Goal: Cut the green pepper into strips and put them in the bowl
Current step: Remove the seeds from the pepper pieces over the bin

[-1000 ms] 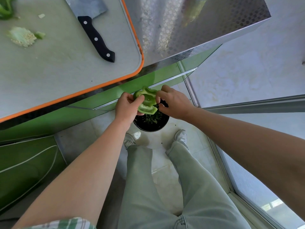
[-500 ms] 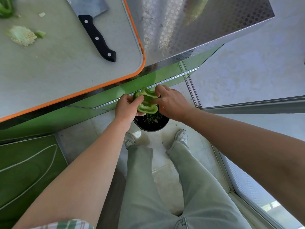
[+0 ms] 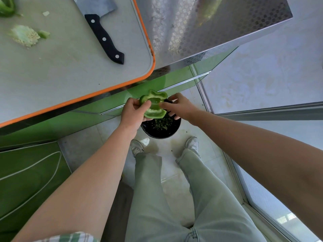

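Note:
I hold a hollowed green pepper piece [image 3: 154, 106] in the air below the counter edge, right above a black bin [image 3: 162, 132] on the floor. My left hand [image 3: 132, 112] grips its left side, thumb on the rim. My right hand [image 3: 181, 106] pinches its right side, with a finger reaching into the hollow. A cleaver with a black handle [image 3: 104, 37] lies on the orange-edged cutting board [image 3: 70, 70]. The seedy pepper core [image 3: 24, 35] and another green pepper piece [image 3: 6, 7] lie at the board's far left. No bowl is in view.
The bin holds small green scraps. A patterned steel counter [image 3: 209, 27] lies right of the board, green cabinet fronts [image 3: 87, 117] below it. My legs and shoes [image 3: 192, 144] stand on the tiled floor just behind the bin.
Both hands stay over the bin with the pepper. My right fingers have shifted along the pepper's right side and the piece has turned slightly.

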